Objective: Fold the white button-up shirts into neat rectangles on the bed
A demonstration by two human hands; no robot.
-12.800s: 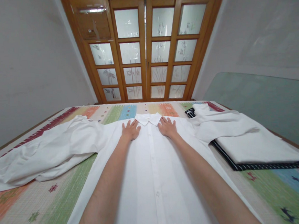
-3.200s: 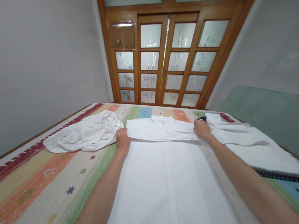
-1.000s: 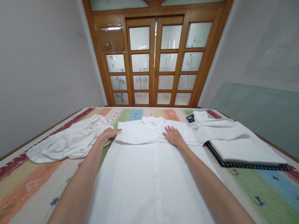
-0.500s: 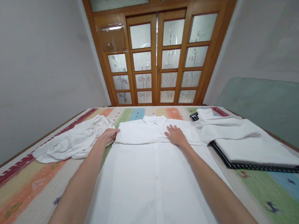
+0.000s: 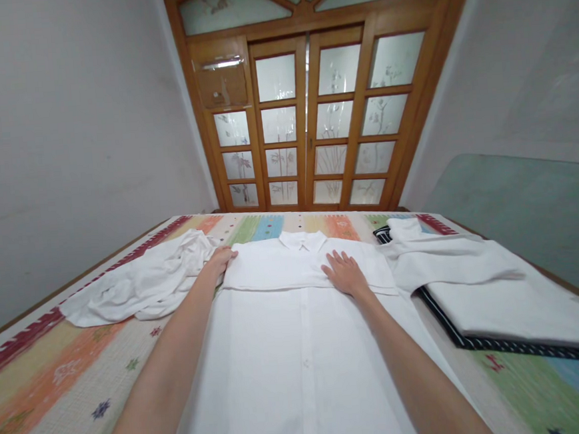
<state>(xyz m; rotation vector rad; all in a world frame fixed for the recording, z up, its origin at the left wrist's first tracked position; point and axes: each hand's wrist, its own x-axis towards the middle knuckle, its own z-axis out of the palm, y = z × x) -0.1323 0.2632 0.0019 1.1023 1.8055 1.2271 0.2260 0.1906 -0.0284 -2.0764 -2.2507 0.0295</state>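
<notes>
The right hand [image 5: 345, 273] rested flat with its fingers spread, gripping nothing, on the folded sleeve [image 5: 273, 265] of a white shirt [image 5: 266, 366]. The left hand [image 5: 220, 258] had its fingers drawn together at the shirt's edge, where that sleeve turned over; whether they pinched the cloth or only touched it could not be told.

The shirt lay front up, its body spread between the fingers and nearer than them, its collar [image 5: 302, 241] between the two hands and a little beyond. The folded sleeve made a band from the left fingers to just past the right ones. Outward of the right fingers, the other sleeve [image 5: 448, 264] stretched over a folded white cloth [image 5: 527, 312], which lay on a dark striped cloth [image 5: 448, 328]. Just outside the left fingers, a crumpled white cloth [image 5: 139, 282] lay on the patterned cover [image 5: 35, 371].

The step in hand looked like squaring that fold and smoothing the band down. The next move, as judged, called for freeing the left fingers without tugging the edge loose, the right palm serving as anchor; the outlying sleeve would then need a grip clear of the cloth beneath it.
</notes>
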